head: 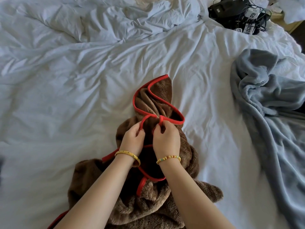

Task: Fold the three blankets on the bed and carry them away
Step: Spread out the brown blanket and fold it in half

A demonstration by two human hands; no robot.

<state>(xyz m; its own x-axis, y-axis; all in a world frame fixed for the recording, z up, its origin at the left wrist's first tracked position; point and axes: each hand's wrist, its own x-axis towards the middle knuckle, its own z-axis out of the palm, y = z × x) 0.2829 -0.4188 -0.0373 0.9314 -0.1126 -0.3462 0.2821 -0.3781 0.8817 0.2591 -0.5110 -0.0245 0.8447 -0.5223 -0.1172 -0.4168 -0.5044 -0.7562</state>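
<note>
Rumpled white bed (82, 90) w/ black cables (239, 14), daylit.

— Any writing I can read from my feed?
— None. The small white tags (251, 14) on the black cabled gear (231, 7) at the bed's far corner carry black square patterns, like coded markers, but no letters or numbers come through for me.

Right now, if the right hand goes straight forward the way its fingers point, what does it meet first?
The right hand would first meet the raised fold of the fluffy brown blanket with red trim, then probably only the rumpled white bed sheet; depth is unclear.
</note>
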